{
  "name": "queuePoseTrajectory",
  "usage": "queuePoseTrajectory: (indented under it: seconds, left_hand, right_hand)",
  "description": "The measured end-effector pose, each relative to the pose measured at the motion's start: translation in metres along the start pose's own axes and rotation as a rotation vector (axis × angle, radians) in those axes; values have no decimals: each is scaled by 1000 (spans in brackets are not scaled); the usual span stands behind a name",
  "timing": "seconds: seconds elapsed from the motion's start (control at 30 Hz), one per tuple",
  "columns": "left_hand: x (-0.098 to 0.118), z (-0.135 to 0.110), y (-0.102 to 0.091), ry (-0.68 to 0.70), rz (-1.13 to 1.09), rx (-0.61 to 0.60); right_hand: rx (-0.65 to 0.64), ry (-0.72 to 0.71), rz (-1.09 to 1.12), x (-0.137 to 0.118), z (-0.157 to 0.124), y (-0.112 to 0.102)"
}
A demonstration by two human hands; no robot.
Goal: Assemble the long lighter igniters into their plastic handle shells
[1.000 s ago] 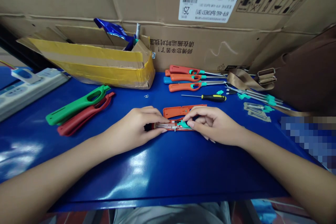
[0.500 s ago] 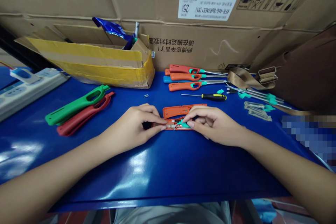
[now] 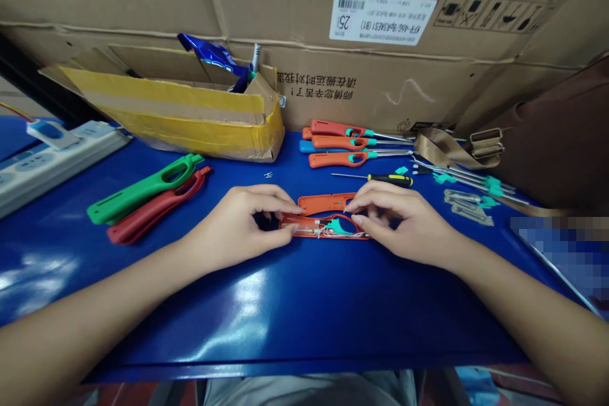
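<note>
An open orange lighter housing half [image 3: 304, 232] lies on the blue table, with a clear fuel tank, white wires and a teal trigger [image 3: 340, 224] inside. My left hand [image 3: 252, 219] closes on its left end, thumb at the front edge and fingers behind. At the other end, my right hand [image 3: 404, 219] has thumb and index finger close together on the housing's rim; its remaining fingers are curled. Right behind lies the matching orange cover half [image 3: 318, 204], inner side up, partly hidden by the right hand.
Green [image 3: 143, 190] and red lighter handles [image 3: 157, 208] lie left. Behind are a screwdriver [image 3: 390, 180], small screws [image 3: 268, 175] and several assembled lighters [image 3: 337, 159]. Metal tubes [image 3: 471, 174] and clear parts [image 3: 469, 206] lie right. A taped carton [image 3: 190, 127] and power strip [image 3: 57, 158] stand left.
My right fingers have come off the teal trigger and shifted right to the housing's end, uncovering the trigger. The left thumb and fingers have spread a little around the left end.
</note>
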State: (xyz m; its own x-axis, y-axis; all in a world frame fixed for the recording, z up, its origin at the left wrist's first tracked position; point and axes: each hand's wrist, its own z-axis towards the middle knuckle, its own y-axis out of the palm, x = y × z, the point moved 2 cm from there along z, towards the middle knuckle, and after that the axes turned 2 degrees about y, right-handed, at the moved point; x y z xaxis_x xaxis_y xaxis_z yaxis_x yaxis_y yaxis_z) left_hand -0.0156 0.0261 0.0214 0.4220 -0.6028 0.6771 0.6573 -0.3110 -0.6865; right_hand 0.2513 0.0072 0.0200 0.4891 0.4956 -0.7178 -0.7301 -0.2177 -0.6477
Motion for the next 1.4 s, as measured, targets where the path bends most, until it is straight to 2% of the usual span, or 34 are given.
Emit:
queuePoseTrajectory:
  seconds: [0.07, 0.2, 0.33, 0.43, 0.53, 0.7, 0.97, 1.07, 1.27, 1.4]
  left_hand:
    - [3, 0, -1, 115, 57, 0]
    - [4, -3, 6, 306, 202, -94]
    - [0, -5, 13, 338, 262, -133]
    - [-1, -5, 15, 343, 250, -146]
    - [1, -5, 15, 340, 247, -185]
    - [7, -5, 15, 333, 322, -248]
    - [9, -6, 18, 326, 421, -296]
    - [9, -6, 18, 330, 431, -292]
    - [8, -5, 18, 327, 381, -256]
    - [2, -5, 19, 317, 282, -161]
  right_hand:
    - [-58, -45, -108, 0, -1, -8]
    - [-235, -9, -221, -2, -3, -18]
    - [-296, 70, -218, 1, -2, -19]
    - [-310, 197, -160, 7, -1, -16]
    - [-271, 243, -163, 9, 0, -13]
    - [-191, 78, -251, 3, 0, -10]
    - [-161, 42, -252, 6, 0, -5]
    - [-152, 46, -232, 6, 1, -3]
    - [-91, 175, -86, 8, 4, -4]
    - [21, 84, -161, 15, 5, -15]
